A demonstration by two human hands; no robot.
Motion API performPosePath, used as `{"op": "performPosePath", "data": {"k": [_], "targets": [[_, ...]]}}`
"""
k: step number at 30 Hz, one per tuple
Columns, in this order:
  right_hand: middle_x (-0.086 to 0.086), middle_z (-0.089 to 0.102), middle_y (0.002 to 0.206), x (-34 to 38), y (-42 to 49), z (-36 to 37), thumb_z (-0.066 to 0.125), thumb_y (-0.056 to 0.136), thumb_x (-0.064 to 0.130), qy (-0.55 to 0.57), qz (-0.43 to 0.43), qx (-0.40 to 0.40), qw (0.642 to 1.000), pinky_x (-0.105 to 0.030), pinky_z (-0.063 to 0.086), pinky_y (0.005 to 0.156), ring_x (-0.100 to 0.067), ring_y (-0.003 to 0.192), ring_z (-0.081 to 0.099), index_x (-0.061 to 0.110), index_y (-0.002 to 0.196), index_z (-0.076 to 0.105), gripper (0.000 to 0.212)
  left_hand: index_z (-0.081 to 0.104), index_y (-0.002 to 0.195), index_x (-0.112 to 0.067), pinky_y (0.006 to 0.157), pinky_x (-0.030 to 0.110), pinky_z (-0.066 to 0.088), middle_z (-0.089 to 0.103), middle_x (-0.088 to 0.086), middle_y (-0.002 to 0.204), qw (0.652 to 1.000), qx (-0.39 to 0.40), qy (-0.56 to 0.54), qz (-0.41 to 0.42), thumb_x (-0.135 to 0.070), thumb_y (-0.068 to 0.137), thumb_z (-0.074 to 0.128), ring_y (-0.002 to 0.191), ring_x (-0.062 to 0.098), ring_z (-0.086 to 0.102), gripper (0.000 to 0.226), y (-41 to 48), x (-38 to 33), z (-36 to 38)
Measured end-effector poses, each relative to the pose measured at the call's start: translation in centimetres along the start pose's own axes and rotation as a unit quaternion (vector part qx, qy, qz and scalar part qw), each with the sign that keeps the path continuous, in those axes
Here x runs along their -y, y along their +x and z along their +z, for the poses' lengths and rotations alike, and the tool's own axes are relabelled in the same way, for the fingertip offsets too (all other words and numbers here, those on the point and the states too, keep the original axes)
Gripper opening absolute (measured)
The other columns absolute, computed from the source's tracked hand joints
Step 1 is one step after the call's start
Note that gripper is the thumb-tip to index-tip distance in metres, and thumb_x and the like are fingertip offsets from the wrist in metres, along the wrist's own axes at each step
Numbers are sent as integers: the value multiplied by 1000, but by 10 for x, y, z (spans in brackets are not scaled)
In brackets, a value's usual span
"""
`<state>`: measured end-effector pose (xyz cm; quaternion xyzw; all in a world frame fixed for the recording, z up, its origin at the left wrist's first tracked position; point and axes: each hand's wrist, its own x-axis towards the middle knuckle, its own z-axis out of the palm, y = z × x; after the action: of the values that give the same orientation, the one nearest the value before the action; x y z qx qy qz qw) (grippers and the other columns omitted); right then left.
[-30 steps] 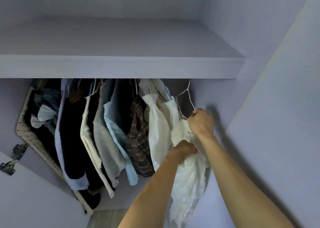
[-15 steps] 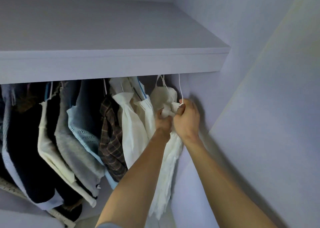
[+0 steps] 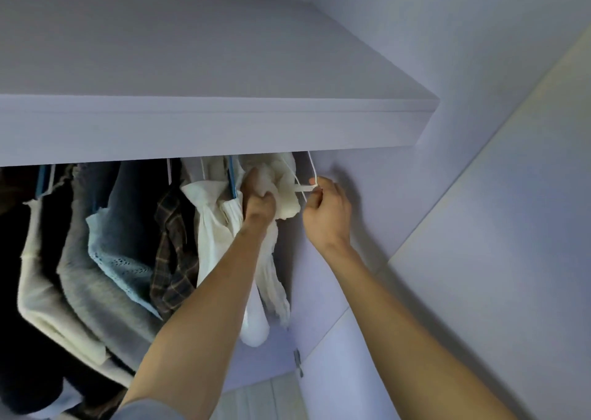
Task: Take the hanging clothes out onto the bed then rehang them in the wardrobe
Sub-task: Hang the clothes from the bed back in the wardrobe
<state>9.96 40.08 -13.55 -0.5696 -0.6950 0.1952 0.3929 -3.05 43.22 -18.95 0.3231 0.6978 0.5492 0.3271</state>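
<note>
2 bare forearms reach up into the wardrobe [image 3: 367, 170]. The left hand [image 3: 259, 203] has its fingers curled into the bunched top of a white garment [image 3: 271, 275], gripping the cloth just under the shelf [image 3: 208, 125]. Just to its right, the right hand [image 3: 326, 210] pinches a thin white hanger [image 3: 312, 167] between thumb and curled fingers, and a white strap crosses the pinch. The garment's tail hangs down between the arms, at the right end of the row, near the wardrobe's side wall. Left of it hang more clothes, packed together: a cream blouse [image 3: 209, 227], a plaid shirt [image 3: 174, 247], a pale blue lace top [image 3: 118, 259], a grey jumper [image 3: 83, 275] and darker pieces beyond. The shelf edge hides the hanger's hook.
</note>
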Motion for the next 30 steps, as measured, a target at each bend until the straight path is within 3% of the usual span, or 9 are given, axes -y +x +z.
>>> {"op": "performPosePath", "data": {"k": [5, 8, 10, 13, 16, 19, 22, 25, 30], "targets": [[-13, 60, 123, 11, 6, 19, 41, 96, 5, -13, 17, 65, 998, -19, 36, 81, -29, 109, 58, 9, 130, 59, 39, 11, 159, -22, 118, 43, 31, 17, 9, 162, 990, 53, 132, -13, -4, 90, 52, 148, 31, 25, 83, -22, 6, -23], [-15, 60, 122, 13, 3, 29, 41, 96, 4, -15, 19, 96, 995, -25, 42, 90, -30, 108, 59, 7, 131, 60, 40, 11, 159, -23, 112, 36, 34, 8, 10, 165, 971, 68, 227, 29, -6, 94, 50, 147, 29, 27, 78, -35, 7, -45], [-15, 60, 121, 16, 1, 35, 40, 97, 5, -10, 12, 99, 995, -23, 44, 88, -29, 106, 60, 6, 129, 61, 38, 22, 156, -22, 111, 38, 36, 11, 12, 164, 922, 70, 367, 105, -5, 94, 50, 148, 29, 24, 70, -49, 7, -64], [-14, 64, 115, 31, 9, 45, 41, 96, 7, 9, 24, 100, 995, -21, 42, 79, -29, 99, 62, 8, 121, 66, 35, 60, 133, -14, 103, 42, 47, 47, 14, 147, 782, -21, 536, 317, -1, 77, 66, 138, 32, 44, 58, -63, 12, -91], [-17, 67, 103, 43, 7, 57, 41, 94, 8, 14, 42, 137, 990, -25, 41, 69, -28, 82, 57, 7, 107, 69, 30, 53, 141, -18, 115, 56, 27, 42, 11, 153, 691, -92, 635, 331, -17, 80, 66, 145, 30, 32, 62, -65, 9, -118], [-21, 66, 114, 53, -12, 71, 38, 97, 9, 3, 4, 184, 983, -34, 50, 89, -36, 100, 62, 4, 127, 62, 39, 17, 157, -30, 115, 68, 11, 6, 9, 165, 786, -106, 570, 214, -37, 84, 64, 151, 40, 6, 87, -65, -1, -136], [-21, 60, 129, 79, -22, 82, 36, 100, 10, 31, -10, 243, 970, -35, 45, 103, -35, 115, 58, 7, 139, 53, 43, -2, 157, -38, 103, 63, 41, -2, 7, 165, 867, -76, 478, 115, -33, 88, 63, 145, 45, 22, 95, -72, -5, -149], [-22, 57, 135, 106, -30, 92, 36, 100, 9, 48, -38, 297, 953, -39, 45, 102, -35, 120, 55, 4, 138, 53, 42, 5, 158, -35, 88, 54, 51, 7, 8, 164, 870, -81, 468, 128, -19, 92, 60, 135, 43, 39, 88, -79, -3, -169], [-12, 52, 144, 124, -47, 115, 36, 102, 12, 122, 10, 344, 931, -24, 42, 96, -28, 127, 52, 9, 144, 48, 44, 2, 158, -39, 102, 50, 49, 1, 3, 167, 867, -76, 479, 115, -29, 96, 60, 145, 37, 30, 85, -82, 6, -207]]}}
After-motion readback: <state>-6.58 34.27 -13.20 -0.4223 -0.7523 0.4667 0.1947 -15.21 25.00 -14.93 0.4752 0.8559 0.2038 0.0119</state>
